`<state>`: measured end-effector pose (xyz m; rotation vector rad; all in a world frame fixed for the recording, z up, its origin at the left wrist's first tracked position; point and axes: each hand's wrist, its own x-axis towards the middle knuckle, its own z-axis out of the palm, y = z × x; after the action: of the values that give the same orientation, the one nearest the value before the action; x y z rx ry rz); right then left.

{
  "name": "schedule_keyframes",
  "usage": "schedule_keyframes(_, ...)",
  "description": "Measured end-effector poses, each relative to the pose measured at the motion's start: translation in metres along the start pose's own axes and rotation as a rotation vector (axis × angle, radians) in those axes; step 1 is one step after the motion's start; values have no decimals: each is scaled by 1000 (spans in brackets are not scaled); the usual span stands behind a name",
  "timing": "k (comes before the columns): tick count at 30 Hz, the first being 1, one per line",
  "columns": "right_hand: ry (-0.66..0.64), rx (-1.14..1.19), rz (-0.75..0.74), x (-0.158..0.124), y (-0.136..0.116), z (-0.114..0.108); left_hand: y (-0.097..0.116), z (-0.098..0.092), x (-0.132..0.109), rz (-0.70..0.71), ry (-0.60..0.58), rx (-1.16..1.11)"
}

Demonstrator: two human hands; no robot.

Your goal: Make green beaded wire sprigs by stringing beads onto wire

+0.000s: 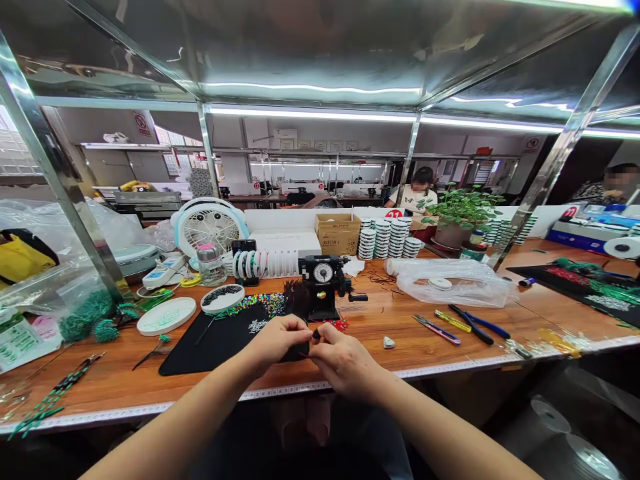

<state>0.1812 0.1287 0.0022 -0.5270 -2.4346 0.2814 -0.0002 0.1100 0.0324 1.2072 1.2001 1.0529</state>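
Dark piece (316, 335): small, btwn our fingertips where both hands meet, just in front of hand-crank winder (320, 288); too small + covered to ID.
R hand (345, 360): gripping dark piece, thumb + index pinched; other fingers curled under.
L hand (280, 343): back of hand up, thumb + index tips together right at piece's L side; can't tell if they grip it too.
Arms: ours run in from bottom L + bottom R, converging in front of winder.
Black mat (200, 350): front-L of winder, w/ multicolor beads (260, 305) + little white bits (257, 326) on it.
Dark strands (299, 300): just L of winder.
Red bits (341, 325): near winder's base, front-R.
Spool row (273, 263): L of winder, on edge.
Spool stacks (383, 238): behind winder, to R.
Tools: R of winder, we've yellow screwdriver (453, 321) btwn slim pointed tool (447, 336) + pliers (493, 327).
White lump (389, 343): front-R of winder, nearer our R hand than tools are.
Co-worker (413, 193): well behind winder, to R.
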Motion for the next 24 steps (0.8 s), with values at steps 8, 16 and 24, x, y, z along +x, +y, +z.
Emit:
schedule_keyframes(8,148,484,145,5,-4,-4,-12,5,6,-52,-83,-104)
schedule_keyframes(16,173,503,239,6,-2,0,15,-14,-8,135,-168,143)
schedule_keyframes(24,79,506,274,7,-2,-1,16,-4,-18,254,-255,353)
